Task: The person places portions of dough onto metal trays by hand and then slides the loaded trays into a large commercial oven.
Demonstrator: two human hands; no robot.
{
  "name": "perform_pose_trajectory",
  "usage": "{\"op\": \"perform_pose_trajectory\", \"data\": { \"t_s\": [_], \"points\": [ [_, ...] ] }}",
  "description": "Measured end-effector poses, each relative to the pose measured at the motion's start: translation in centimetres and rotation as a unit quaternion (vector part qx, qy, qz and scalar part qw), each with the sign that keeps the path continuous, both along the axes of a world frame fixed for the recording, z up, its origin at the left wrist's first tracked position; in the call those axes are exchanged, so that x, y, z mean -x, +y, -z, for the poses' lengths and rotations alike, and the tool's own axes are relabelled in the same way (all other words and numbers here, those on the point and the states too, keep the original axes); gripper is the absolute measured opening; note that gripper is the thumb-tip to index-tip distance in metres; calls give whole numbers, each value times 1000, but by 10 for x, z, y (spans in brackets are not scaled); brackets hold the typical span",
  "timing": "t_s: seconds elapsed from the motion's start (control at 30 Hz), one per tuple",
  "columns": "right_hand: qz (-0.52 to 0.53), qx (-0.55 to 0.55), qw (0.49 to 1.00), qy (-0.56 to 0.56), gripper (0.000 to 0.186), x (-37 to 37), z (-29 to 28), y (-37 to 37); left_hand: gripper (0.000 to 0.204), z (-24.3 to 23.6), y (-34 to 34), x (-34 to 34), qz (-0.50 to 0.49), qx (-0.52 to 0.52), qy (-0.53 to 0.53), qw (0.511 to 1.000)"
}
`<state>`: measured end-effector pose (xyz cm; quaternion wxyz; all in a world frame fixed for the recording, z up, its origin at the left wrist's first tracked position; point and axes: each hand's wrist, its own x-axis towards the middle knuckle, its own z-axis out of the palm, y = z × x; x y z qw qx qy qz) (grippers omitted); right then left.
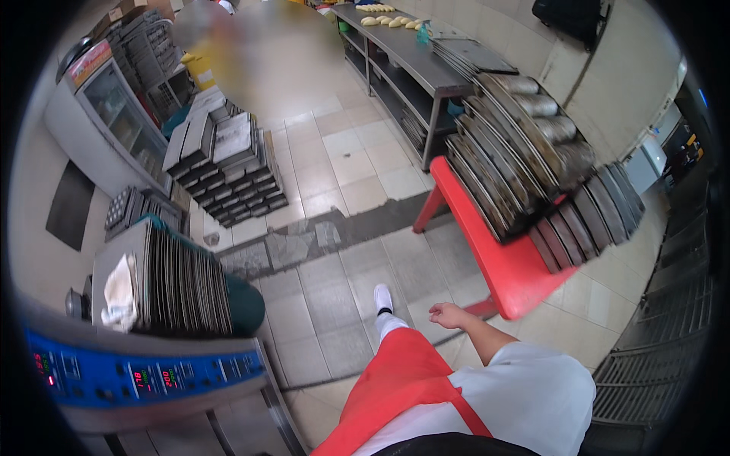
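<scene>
You stand on a floor point(342, 163) of pale square tiles, glossy and worn, crossed by a dark rough patched strip ahead of your foot. Well ahead and to the right of your right hand point(449, 314) runs a long steel table point(426, 68), smooth and grey, with open shelves below and pale dough pieces point(388, 19) in rows at its far end.

Far to the left of that hand sits an oven point(144, 376), brushed metal with a blue control strip and red readouts. On top of it flat metal trays point(182, 277) stand on edge, thin and dull, with a crumpled white cloth point(120, 292) against them. Farther ahead on the left, dark rectangular loaf tins point(228, 163) are piled in a stepped stack on the floor, and beyond them a glass-door cabinet point(114, 114).

Just to the right of your hand is a red plastic table point(509, 273), smooth and bright. It carries leaning stacks of round-cornered pans point(517, 159), grey and scuffed, fanned like cards.

Your right hand hangs near the table's lower edge, not touching it, fingers loosely curled and holding nothing. Your left hand is not in sight. Below the hand are your red apron point(403, 380) and white shoe point(383, 298).
</scene>
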<state>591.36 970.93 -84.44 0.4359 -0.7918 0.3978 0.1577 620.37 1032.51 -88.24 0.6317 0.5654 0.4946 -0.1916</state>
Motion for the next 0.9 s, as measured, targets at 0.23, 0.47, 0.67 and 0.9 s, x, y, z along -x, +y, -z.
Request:
{"op": "perform_pose_trajectory", "data": {
  "t_s": [0.23, 0.47, 0.67, 0.9],
  "points": [
    [-29, -50, 952, -302, 49, -309, -87, -176, 78, -9, -292, -177, 193, 71, -21, 978],
    [-299, 74, 785, -537, 52, -533, -251, -294, 88, -204, -823, -331, 358, 628, -205, 659],
    [-316, 308, 748, -496, 50, -655, -196, -571, 93, -274, -1046, -432, 297, 633, -124, 705],
    [155, 282, 907, -271, 42, -591, -139, -933, 51, -298, -1297, -578, 498, 344, -315, 731]
  ]
}}
